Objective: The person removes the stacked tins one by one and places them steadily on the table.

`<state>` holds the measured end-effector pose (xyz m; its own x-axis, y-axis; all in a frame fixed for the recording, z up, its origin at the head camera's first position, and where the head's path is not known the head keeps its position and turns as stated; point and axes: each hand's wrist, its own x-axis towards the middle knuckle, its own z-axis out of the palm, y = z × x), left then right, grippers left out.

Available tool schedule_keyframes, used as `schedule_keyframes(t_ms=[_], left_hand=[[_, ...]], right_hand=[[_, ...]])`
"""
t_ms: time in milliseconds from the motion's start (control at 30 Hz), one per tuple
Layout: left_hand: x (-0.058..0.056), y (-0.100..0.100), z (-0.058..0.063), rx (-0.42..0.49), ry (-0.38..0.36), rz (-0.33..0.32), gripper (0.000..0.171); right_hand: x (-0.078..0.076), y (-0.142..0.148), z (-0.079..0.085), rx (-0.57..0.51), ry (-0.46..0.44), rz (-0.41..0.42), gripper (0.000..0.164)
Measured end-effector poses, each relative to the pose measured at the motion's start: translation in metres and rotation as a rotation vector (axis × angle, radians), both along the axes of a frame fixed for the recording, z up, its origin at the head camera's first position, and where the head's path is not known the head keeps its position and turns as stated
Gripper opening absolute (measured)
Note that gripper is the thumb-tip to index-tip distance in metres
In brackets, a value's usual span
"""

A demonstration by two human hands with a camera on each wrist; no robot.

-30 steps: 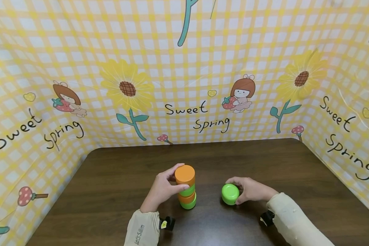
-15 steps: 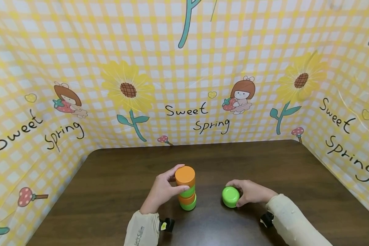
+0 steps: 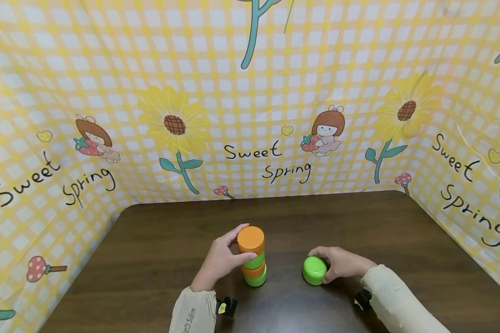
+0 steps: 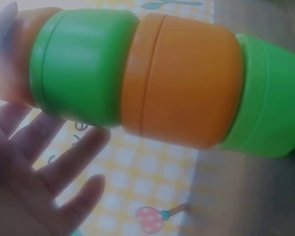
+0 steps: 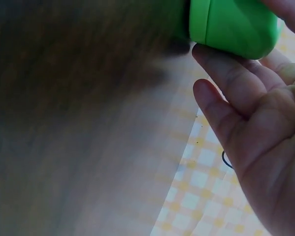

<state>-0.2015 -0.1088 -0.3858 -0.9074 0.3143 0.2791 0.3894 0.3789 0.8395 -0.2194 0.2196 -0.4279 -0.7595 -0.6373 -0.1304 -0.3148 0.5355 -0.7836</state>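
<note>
Lidded round jars, alternately orange and green, stand stacked in a column on the table. My left hand (image 3: 220,258) holds the uppermost orange jar (image 3: 251,239) between thumb and fingers. Beneath that jar come a green jar (image 4: 85,64), a second orange jar (image 4: 186,81) and a bottom green jar (image 3: 256,279). To the right of the stack, my right hand (image 3: 345,263) pinches a separate green jar (image 3: 315,271) from its right side. In the right wrist view, this jar's narrow lid band (image 5: 199,22) faces the table; whether it touches the surface I cannot tell.
The dark wood table (image 3: 183,222) carries the stack and the single jar. A yellow checked cloth (image 3: 258,101) with printed flowers and lettering rises behind and on both sides. Black wrist straps (image 3: 226,306) show at both cuffs.
The single green jar and my right hand have moved slightly toward me and to the right, and the jar looks more upright. My left hand still holds the stack's top; the head view tilts slightly.
</note>
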Motion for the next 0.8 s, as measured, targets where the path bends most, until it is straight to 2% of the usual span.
schedule_keyframes(t_ms=[300,533,667,800], left_hand=[[-0.003,-0.004,0.000,-0.051,-0.009,-0.036,0.071],[-0.004,-0.008,-0.007,-0.045,-0.062,-0.089,0.066],[-0.006,-0.011,-0.012,-0.016,-0.095,-0.102,0.067],[-0.008,-0.013,-0.018,0.025,-0.093,-0.116,0.069]], right_hand=[[-0.002,0.004,0.009,0.001,-0.005,0.021,0.081],[-0.011,0.004,0.025,-0.107,0.057,0.018,0.073],[-0.014,-0.008,0.028,-0.191,0.114,-0.002,0.068],[-0.015,-0.029,0.032,-0.298,0.185,-0.010,0.067]])
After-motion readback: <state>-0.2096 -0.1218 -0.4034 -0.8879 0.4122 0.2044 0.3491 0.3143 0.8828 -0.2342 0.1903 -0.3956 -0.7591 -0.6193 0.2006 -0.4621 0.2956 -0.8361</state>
